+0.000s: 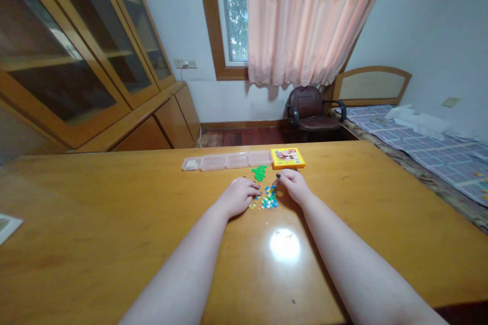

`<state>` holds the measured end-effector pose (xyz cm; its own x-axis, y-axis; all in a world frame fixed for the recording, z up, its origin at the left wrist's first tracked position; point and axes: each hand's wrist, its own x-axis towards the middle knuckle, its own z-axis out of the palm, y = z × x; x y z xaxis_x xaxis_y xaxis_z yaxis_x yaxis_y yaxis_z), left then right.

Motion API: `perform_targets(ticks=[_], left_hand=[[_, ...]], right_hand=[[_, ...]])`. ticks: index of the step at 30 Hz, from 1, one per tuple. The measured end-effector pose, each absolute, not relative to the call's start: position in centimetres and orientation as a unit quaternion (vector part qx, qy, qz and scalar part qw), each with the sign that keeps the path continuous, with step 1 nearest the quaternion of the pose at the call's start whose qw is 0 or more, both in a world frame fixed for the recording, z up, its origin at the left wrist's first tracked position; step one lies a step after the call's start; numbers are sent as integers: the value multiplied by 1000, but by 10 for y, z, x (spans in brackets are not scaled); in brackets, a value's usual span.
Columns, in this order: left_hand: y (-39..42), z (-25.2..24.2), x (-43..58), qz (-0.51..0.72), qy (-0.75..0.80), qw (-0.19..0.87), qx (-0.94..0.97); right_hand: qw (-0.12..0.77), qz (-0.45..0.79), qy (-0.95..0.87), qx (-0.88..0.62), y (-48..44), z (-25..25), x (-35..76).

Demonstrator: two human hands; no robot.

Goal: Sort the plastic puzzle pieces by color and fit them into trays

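A small pile of mixed blue, white, yellow and green building bricks (270, 200) lies on the table between my two hands. Just beyond it, a heap of bright green bricks (260, 173) is gathered on its own. My left hand (240, 196) rests at the left side of the mixed pile, fingers slightly bent and apart, fingertips by a few loose pieces. On the other side, my right hand (294, 185) has its thumb and fingers drawn together beside the blue pieces; whatever is between them is too small to make out.
Behind the bricks stands a row of clear plastic trays (225, 161), with a yellow box (288, 157) at its right end. The wooden table (114, 223) carries a white-edged sheet (8, 227) at far left. A chair (308, 109) and a bed (415, 137) stand beyond.
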<state>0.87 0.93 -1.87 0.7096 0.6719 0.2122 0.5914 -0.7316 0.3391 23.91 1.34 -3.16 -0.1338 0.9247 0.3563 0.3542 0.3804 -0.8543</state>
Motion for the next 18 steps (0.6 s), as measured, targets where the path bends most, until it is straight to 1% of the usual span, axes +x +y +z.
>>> perform_targets(ticks=[4, 8, 12, 15, 18], left_hand=[[10, -14, 7, 163, 364, 119, 909], [7, -12, 8, 179, 361, 126, 907], [1, -10, 12, 180, 334, 144, 914], [-3, -7, 15, 169, 305, 153, 925], [-5, -6, 16, 154, 300, 150, 929]], right_hand=[[381, 267, -793, -393, 17, -26, 232], [310, 234, -837, -385, 19, -24, 226], [304, 222, -803, -462, 20, -27, 225], [293, 259, -769, -506, 19, -28, 223], [289, 286, -756, -513, 17, -26, 221]])
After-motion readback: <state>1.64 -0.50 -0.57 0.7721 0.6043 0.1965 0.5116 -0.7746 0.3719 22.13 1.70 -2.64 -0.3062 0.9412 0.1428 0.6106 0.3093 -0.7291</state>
